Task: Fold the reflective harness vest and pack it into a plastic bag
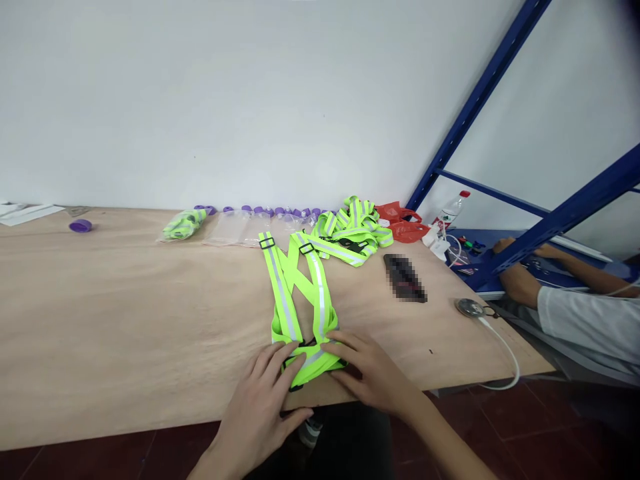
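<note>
A neon-yellow reflective vest (321, 300) made of straps with silver stripes lies on the wooden table (150, 320). Its two shoulder straps cross and point away from me, and black buckles show on them. The waist band is gathered near the table's front edge. On the left side of that band rests my left hand (265, 393), fingers stretched out and thumb apart. My right hand (365, 367) lies over the band's right side with its fingers extended and spread. Parts of the lower band are hidden under my fingers.
More reflective straps (355, 227) are heaped behind the vest, beside a red plastic bag (407, 223). Clear bags (240, 227), a bagged vest (183, 225) and several purple rolls line the wall. A blurred dark object (405, 277) and a round cabled device (470, 307) lie right. Another person's arm (520, 287) is beyond blue shelving.
</note>
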A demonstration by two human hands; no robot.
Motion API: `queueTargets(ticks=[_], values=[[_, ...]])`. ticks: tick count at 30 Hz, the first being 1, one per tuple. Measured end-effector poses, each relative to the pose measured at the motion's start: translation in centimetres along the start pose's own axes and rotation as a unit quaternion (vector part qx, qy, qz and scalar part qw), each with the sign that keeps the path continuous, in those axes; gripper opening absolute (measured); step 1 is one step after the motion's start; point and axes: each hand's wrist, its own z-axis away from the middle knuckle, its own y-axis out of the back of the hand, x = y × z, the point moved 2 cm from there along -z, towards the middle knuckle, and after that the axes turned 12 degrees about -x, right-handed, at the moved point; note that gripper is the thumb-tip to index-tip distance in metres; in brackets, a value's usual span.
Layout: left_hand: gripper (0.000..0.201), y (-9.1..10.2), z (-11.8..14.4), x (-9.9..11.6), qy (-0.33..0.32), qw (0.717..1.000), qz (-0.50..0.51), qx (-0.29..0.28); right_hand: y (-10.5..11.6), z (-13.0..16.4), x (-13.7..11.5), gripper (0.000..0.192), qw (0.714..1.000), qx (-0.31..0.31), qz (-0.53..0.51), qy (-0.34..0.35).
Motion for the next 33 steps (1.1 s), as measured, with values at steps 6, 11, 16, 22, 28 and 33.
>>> queueTargets(ticks=[6,11,16,22,28,33], values=[[0.062,0.4,0.0,0.1,-0.023,1.0,-0.006,0.015,-0.5,0.4,-1.6,0.036,1.0,0.009,0.023,0.02],[0.048,0.5,0.1,0.0,-0.072,0.997,-0.003,0.021,-0.5,1.5,-2.7,0.031,0.996,0.04,0.073,0.018],[0.036,0.4,0.2,-0.1,-0.088,0.996,0.0,0.02,-0.8,2.1,-3.3,0.032,0.993,0.056,0.1,0.015],[0.028,0.3,0.1,-0.1,-0.088,0.993,0.036,0.066,-1.2,2.5,-3.6,0.034,0.989,0.069,0.131,0.015],[0.018,0.3,0.3,-0.4,-0.112,0.99,0.048,0.073,-1.8,2.8,-3.5,0.034,0.983,0.119,0.141,0.019],[0.041,0.1,0.6,-0.8,-0.108,0.993,0.041,0.003,-2.6,3.3,-3.1,0.034,0.984,0.119,0.132,0.012]])
